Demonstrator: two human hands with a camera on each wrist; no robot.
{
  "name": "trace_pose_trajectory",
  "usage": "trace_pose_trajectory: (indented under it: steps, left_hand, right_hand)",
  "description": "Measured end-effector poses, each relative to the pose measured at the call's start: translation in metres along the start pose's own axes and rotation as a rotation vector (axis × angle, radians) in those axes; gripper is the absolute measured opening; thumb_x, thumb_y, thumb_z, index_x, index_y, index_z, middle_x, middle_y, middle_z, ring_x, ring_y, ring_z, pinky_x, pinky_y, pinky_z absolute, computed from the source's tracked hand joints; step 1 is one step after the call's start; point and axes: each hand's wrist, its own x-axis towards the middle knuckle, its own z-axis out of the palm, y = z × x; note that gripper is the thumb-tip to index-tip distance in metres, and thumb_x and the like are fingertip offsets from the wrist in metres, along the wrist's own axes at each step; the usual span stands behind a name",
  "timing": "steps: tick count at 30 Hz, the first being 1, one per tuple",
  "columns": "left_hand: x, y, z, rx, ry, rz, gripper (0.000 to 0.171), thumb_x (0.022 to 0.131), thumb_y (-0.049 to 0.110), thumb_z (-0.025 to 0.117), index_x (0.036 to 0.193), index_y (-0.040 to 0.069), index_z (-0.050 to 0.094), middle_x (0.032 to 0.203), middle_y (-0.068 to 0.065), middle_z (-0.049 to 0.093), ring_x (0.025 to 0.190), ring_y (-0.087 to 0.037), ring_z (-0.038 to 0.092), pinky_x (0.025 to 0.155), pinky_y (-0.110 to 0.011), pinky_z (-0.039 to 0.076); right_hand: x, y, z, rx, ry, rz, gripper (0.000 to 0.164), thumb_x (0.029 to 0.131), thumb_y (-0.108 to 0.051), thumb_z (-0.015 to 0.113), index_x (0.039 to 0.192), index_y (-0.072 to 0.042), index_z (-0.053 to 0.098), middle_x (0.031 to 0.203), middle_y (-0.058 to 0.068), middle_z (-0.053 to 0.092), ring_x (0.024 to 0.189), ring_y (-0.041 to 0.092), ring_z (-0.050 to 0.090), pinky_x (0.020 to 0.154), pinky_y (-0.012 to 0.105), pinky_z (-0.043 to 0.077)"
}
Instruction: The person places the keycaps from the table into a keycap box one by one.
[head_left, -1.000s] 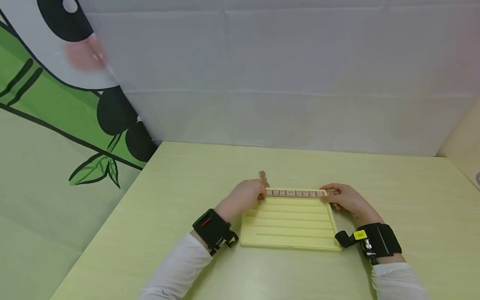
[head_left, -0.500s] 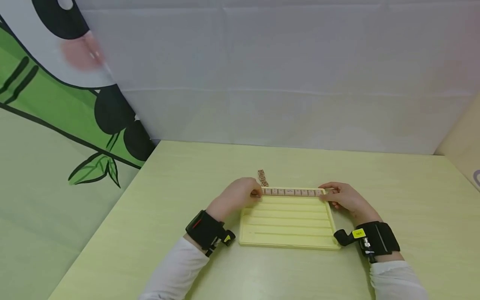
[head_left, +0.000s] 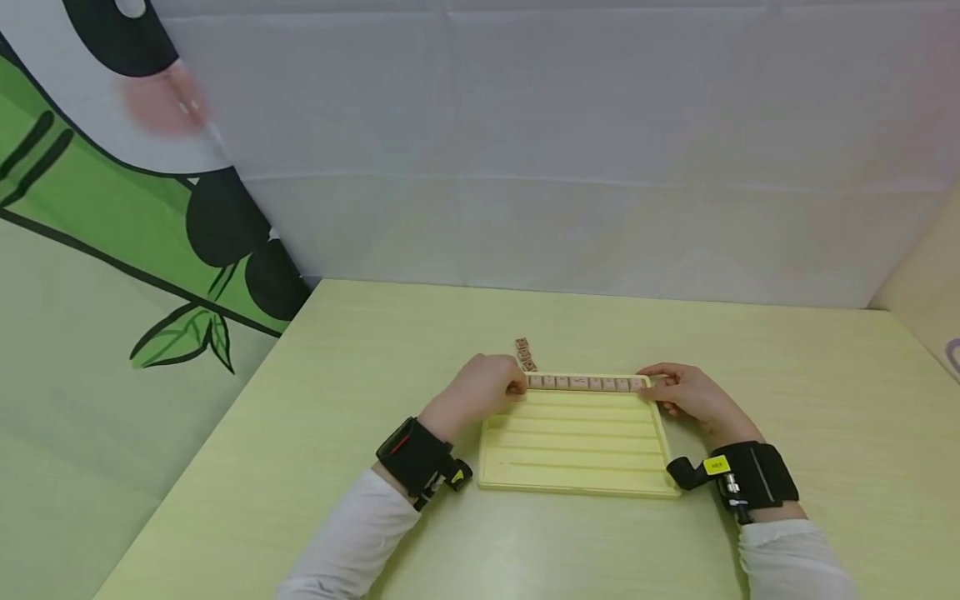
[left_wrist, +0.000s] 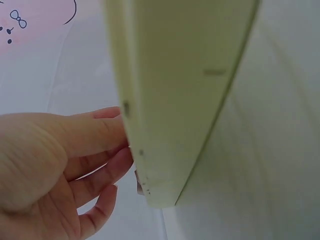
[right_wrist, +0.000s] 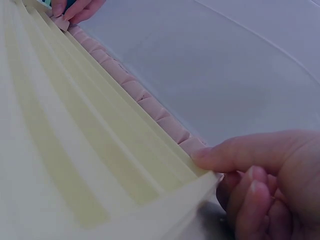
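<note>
A pale yellow ridged tray (head_left: 576, 455) lies on the table, with a row of small pinkish tiles (head_left: 579, 382) along its far groove. My left hand (head_left: 483, 388) is at the far left corner; in the right wrist view its fingertips pinch a tilted tile (right_wrist: 61, 23) at that end of the row. From the left wrist view, the tray's side hides most of that tile. My right hand (head_left: 693, 398) grips the far right corner, thumb (right_wrist: 212, 157) on the end tile (right_wrist: 192, 145) and the other fingers curled beside the tray's outer edge.
Several loose brown tiles (head_left: 523, 354) form a short line on the table (head_left: 390, 333) just beyond the tray's far left corner. A pale curtain-like backdrop (head_left: 570, 167) rises behind the table, with a cartoon print (head_left: 135, 233) at left.
My left hand has shifted slightly left along the tray's far edge, uncovering a little more of the tile row, then stayed nearly still. My right hand has kept its place at the corner.
</note>
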Motion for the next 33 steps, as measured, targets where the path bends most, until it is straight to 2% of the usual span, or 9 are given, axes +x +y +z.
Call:
trace_pose_trajectory:
  steps: [7, 22, 33]
  left_hand:
    - [-0.001, -0.001, 0.0, 0.004, 0.003, -0.012, 0.014, 0.085, 0.002, 0.065, 0.085, 0.013, 0.074, 0.09, 0.0, 0.071, 0.079, -0.012, 0.063, 0.076, -0.03, 0.052]
    - [-0.005, -0.001, -0.003, -0.026, -0.008, -0.036, 0.01, 0.086, 0.004, 0.066, 0.087, 0.011, 0.073, 0.09, -0.002, 0.07, 0.083, -0.016, 0.064, 0.081, -0.033, 0.052]
    - [-0.009, -0.002, -0.015, -0.108, 0.022, -0.065, 0.011, 0.09, 0.013, 0.064, 0.095, 0.007, 0.071, 0.087, -0.003, 0.066, 0.076, -0.013, 0.058, 0.071, -0.027, 0.049]
  right_hand:
    - [0.0, -0.001, 0.0, 0.01, 0.004, -0.01, 0.053, 0.089, -0.016, 0.065, 0.132, 0.007, 0.046, 0.057, -0.008, 0.04, 0.049, 0.007, 0.04, 0.052, 0.023, 0.037]
    - [-0.002, -0.002, -0.001, -0.02, 0.011, 0.006, 0.052, 0.089, -0.017, 0.064, 0.132, 0.006, 0.046, 0.057, -0.007, 0.04, 0.051, 0.009, 0.041, 0.057, 0.026, 0.038]
    - [-0.007, -0.006, 0.001, 0.005, 0.0, 0.007, 0.055, 0.089, -0.018, 0.064, 0.134, 0.007, 0.044, 0.058, -0.008, 0.041, 0.05, 0.007, 0.041, 0.055, 0.024, 0.039]
